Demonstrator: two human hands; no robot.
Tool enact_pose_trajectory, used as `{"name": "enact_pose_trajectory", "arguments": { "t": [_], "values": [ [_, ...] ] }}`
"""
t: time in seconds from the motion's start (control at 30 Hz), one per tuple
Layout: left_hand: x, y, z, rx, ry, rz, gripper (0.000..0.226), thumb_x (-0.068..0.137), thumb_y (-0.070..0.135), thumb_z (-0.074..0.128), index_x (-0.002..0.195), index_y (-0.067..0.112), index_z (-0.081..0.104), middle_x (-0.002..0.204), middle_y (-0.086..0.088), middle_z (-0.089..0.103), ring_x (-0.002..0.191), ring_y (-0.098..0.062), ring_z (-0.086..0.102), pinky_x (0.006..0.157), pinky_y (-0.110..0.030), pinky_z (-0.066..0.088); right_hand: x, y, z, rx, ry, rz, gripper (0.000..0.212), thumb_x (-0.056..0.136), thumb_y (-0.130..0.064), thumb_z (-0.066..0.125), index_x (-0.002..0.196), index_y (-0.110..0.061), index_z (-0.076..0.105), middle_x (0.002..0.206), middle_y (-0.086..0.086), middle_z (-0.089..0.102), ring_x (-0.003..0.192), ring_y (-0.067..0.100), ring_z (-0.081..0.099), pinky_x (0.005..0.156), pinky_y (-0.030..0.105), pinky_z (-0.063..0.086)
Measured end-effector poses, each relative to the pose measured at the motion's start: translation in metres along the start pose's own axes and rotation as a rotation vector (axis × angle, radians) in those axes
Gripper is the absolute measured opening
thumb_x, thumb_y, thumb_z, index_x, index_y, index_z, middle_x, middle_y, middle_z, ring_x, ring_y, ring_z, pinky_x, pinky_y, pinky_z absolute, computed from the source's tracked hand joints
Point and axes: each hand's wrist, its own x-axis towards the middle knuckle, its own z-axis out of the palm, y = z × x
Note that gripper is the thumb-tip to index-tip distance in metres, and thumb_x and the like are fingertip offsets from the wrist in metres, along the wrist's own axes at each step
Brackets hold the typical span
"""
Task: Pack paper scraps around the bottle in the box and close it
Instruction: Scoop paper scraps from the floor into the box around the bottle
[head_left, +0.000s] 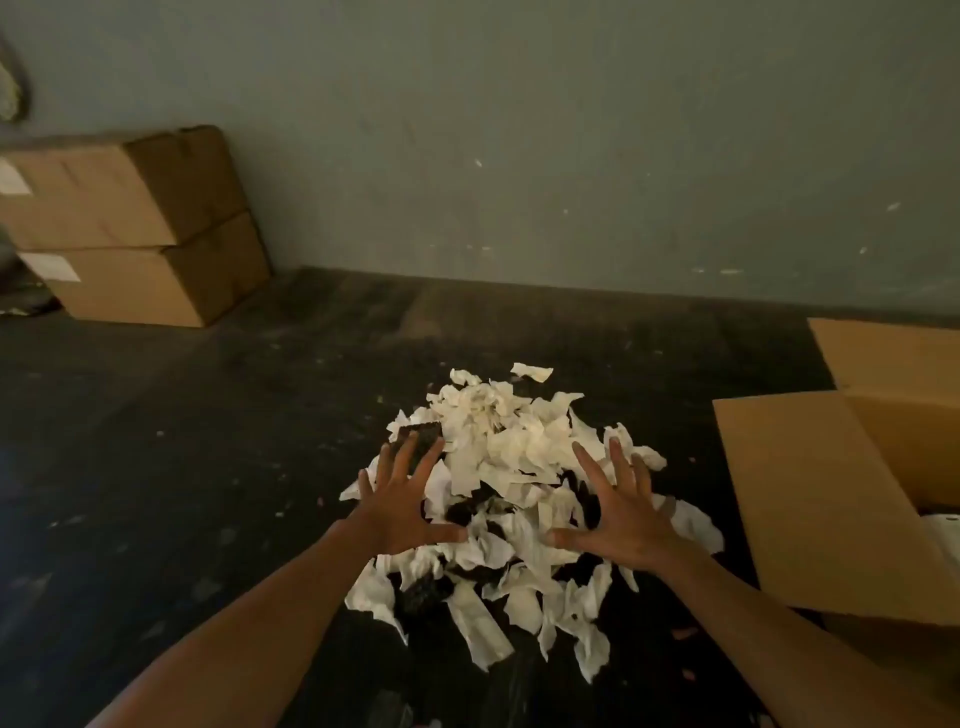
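A heap of torn white and dark paper scraps (511, 467) lies on the dark floor in front of me. My left hand (402, 506) hovers over the heap's left side, palm down, fingers spread. My right hand (621, 512) hovers over its right side, also spread, holding nothing. An open cardboard box (810, 499) stands at the right edge with its flaps raised. Something white (943, 530) shows inside it at the frame's edge; I cannot tell whether it is the bottle.
Two closed cardboard boxes (140, 228) are stacked against the grey wall at the far left. Small paper bits speckle the dark floor (208, 441).
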Motion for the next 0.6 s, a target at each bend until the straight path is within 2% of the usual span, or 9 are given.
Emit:
{"name": "enact_pose_trajectory", "arguments": {
  "t": [0.1, 0.23, 0.33, 0.4, 0.47, 0.6],
  "values": [
    [0.032, -0.010, 0.011, 0.042, -0.023, 0.028, 0.133, 0.046, 0.094, 0.054, 0.136, 0.052, -0.034, 0.154, 0.001, -0.038, 0.141, -0.038, -0.031, 0.111, -0.071, -0.003, 0.040, -0.003, 0.007, -0.124, -0.075, -0.002, 0.137, 0.036, -0.091, 0.061, 0.134, -0.059, -0.029, 0.148, -0.007, -0.046, 0.139, 0.032, -0.036, 0.103, 0.078, -0.001],
    [0.075, -0.025, 0.028, 0.088, -0.069, 0.098, 0.140, 0.042, 0.091, 0.060, 0.134, 0.051, -0.038, 0.149, 0.002, -0.046, 0.135, -0.037, -0.039, 0.109, -0.069, -0.009, 0.095, -0.003, 0.023, -0.152, -0.174, -0.022, 0.143, 0.039, -0.080, 0.075, 0.131, -0.060, -0.034, 0.144, -0.007, -0.051, 0.135, 0.033, -0.041, 0.102, 0.080, -0.002],
    [0.105, -0.028, 0.043, 0.186, -0.134, 0.171, 0.141, 0.041, 0.092, 0.054, 0.139, 0.042, -0.034, 0.148, 0.001, -0.048, 0.135, -0.041, -0.038, 0.110, -0.070, -0.007, 0.127, -0.002, 0.035, -0.215, -0.248, -0.057, 0.140, 0.048, -0.071, 0.080, 0.130, -0.061, -0.034, 0.144, -0.006, -0.051, 0.135, 0.034, -0.041, 0.102, 0.080, -0.001],
    [0.118, -0.027, 0.054, 0.195, -0.172, 0.181, 0.136, 0.060, 0.075, 0.069, 0.147, 0.030, -0.025, 0.153, -0.002, -0.040, 0.139, -0.041, -0.033, 0.112, -0.069, -0.003, 0.140, 0.001, 0.044, -0.269, -0.288, -0.052, 0.133, 0.059, -0.062, 0.080, 0.133, -0.060, -0.030, 0.149, -0.004, -0.044, 0.140, 0.036, -0.033, 0.103, 0.079, 0.003],
    [0.123, -0.026, 0.063, 0.199, -0.163, 0.164, 0.120, 0.077, 0.052, 0.070, 0.150, 0.021, -0.019, 0.159, -0.009, -0.023, 0.143, -0.038, -0.026, 0.115, -0.066, 0.000, 0.148, 0.006, 0.053, -0.336, -0.292, -0.040, 0.125, 0.065, -0.057, 0.077, 0.138, -0.056, -0.025, 0.156, -0.004, -0.033, 0.144, 0.037, -0.022, 0.106, 0.075, 0.007],
    [0.123, -0.025, 0.068, 0.224, -0.075, 0.153, 0.099, 0.084, 0.042, 0.063, 0.154, 0.015, 0.000, 0.159, -0.014, 0.005, 0.147, -0.038, -0.004, 0.117, -0.061, 0.004, 0.155, 0.015, 0.062, -0.353, -0.191, -0.055, 0.101, 0.072, -0.067, 0.064, 0.146, -0.049, -0.002, 0.159, -0.003, -0.006, 0.143, 0.037, -0.002, 0.107, 0.068, 0.022]
  ]
}}
